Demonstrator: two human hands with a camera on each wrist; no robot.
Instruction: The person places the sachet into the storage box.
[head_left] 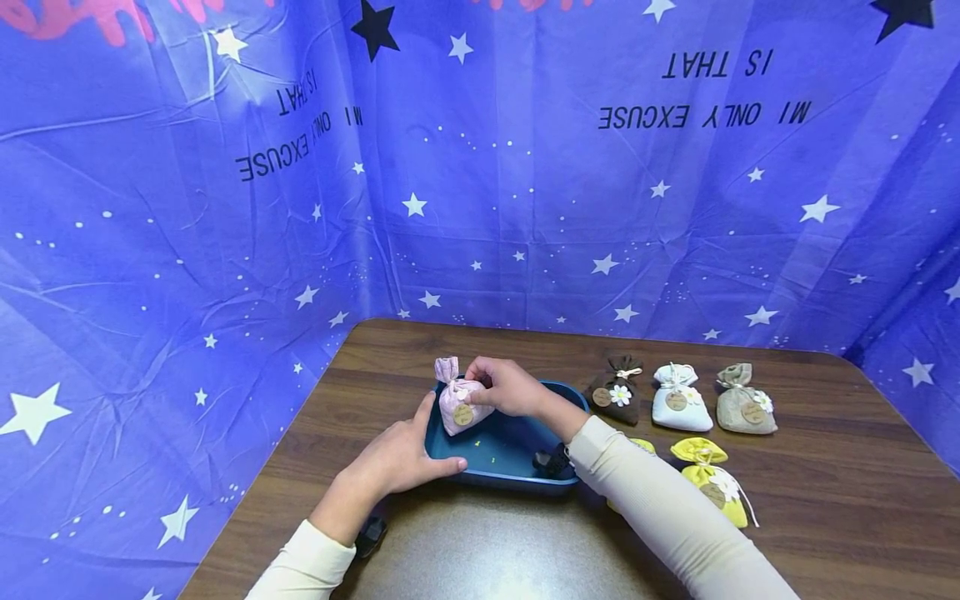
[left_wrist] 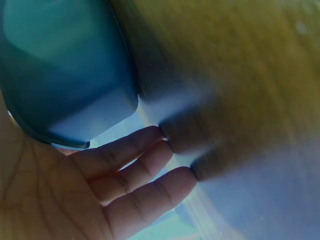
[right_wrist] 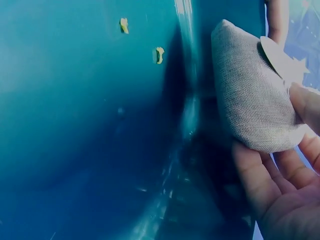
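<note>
My right hand [head_left: 510, 387] pinches a small pink drawstring pouch [head_left: 453, 414] with a round tan tag, above the left end of a dark teal basin [head_left: 510, 442]. Seen from the right wrist, the pouch [right_wrist: 250, 90] is a rounded cloth bag between thumb and fingers. Against the basin's left end rests my left hand [head_left: 397, 454], its thumb at the near rim. From the left wrist, this hand's fingers [left_wrist: 145, 200] extend fairly straight beside the basin [left_wrist: 75, 95], with their tips at the wooden table.
To the right lie a dark brown pouch [head_left: 621, 392], a white pouch [head_left: 679, 400], a beige pouch [head_left: 746, 404] and a yellow pouch [head_left: 712, 483]. Another yellow thing is partly hidden by the right sleeve [head_left: 652, 500]. Small yellow bits [right_wrist: 159, 55] show on the basin floor. A blue starred curtain [head_left: 525, 208] stands behind the table.
</note>
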